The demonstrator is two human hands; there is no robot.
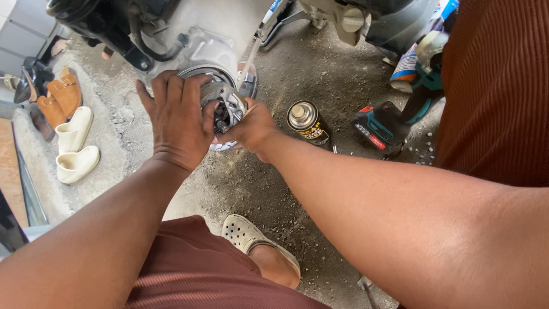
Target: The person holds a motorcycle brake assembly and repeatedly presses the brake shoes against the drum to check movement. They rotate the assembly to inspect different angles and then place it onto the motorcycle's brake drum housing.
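My left hand [178, 117] cups the round metal clutch assembly [224, 106] from nine o'clock, steadying it against the engine case [214, 54]; my right hand [249, 129] pinches its lower edge at five o'clock. A spray can [309, 122] stands at three o'clock.

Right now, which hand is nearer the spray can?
Right. The right hand grips the round metal assembly just beside the spray can; the left hand is on the assembly's far side.
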